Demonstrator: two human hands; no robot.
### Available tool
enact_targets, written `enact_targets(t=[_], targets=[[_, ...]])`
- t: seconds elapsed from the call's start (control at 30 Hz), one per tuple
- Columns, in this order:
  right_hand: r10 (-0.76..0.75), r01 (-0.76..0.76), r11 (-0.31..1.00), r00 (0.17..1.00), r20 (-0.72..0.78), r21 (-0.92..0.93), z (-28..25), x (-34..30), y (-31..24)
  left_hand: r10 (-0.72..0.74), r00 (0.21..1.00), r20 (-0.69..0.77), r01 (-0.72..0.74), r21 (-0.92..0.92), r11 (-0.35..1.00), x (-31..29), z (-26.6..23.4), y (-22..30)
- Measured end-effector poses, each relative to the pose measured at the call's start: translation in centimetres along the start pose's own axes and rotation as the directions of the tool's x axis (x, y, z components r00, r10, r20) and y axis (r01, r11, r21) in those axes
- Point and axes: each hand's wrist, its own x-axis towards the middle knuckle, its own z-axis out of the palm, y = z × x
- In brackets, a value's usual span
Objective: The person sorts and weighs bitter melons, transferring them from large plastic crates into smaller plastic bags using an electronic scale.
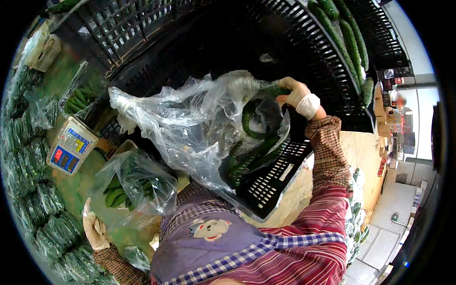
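My right hand (298, 96), gloved and with a pale cuff at the wrist, reaches into a black plastic crate (285, 173). Its fingers close on the end of a dark green cucumber (271, 90). A large clear plastic liner (185, 128) lies crumpled over the crate, and more curved cucumbers (249, 121) show in its opening. At the lower left, my gloved left hand (96, 229) is open, fingers stretched, with nothing visible in it. Beside it is a clear plastic bag (159, 190) with several cucumbers (116, 194) inside.
A digital scale display (72, 146) with keypad stands at left. Rows of bagged cucumbers (35, 164) line the far left. Another black crate (332, 47) with long cucumbers (350, 45) rises at upper right. More crates (123, 28) are stacked behind.
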Motion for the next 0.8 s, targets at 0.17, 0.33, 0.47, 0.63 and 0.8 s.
enact_targets(t=[0.17,0.33,0.47,0.63,0.8], targets=[[0.059,-0.011,0.549,0.998,0.026,-0.836,-5.9,-3.0,-5.7,0.055,0.995,0.086,-0.051,-0.041,0.998,0.4,-1.7,-0.4],[-0.102,0.028,0.624,0.994,-0.045,-0.781,-12.5,-7.9,-14.0,0.098,0.986,0.135,-0.080,-0.129,0.988,-1.4,-3.3,0.3],[-0.467,0.404,0.838,0.879,0.099,0.366,-10.0,-10.5,-16.1,0.117,0.984,0.132,-0.087,-0.209,0.974,-1.6,-4.6,-0.5],[-0.741,0.280,0.354,0.667,0.084,0.893,3.8,-7.1,-21.1,0.122,0.992,0.040,-0.113,-0.191,0.975,-3.6,-5.6,-0.2],[-0.852,-0.056,0.055,0.518,0.076,0.997,13.6,-6.8,-27.7,0.102,0.986,0.133,-0.062,-0.279,0.958,-4.3,-6.9,-0.6]])
